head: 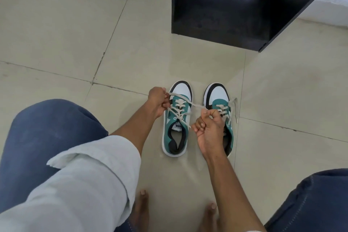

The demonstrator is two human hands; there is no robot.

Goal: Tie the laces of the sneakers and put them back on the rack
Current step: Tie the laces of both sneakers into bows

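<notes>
Two teal, white and black sneakers stand side by side on the tiled floor, toes pointing away from me. The left sneaker has its cream laces pulled out to both sides. My left hand grips one lace end just left of the shoe. My right hand grips the other end, held between the two shoes and covering part of the right sneaker. A loose lace hangs off that shoe's right side. The black rack stands beyond the shoes.
My knees in blue jeans frame the view, the left knee and the right knee. My bare feet rest on the beige tiles just in front of me. A white wall runs to the right of the rack.
</notes>
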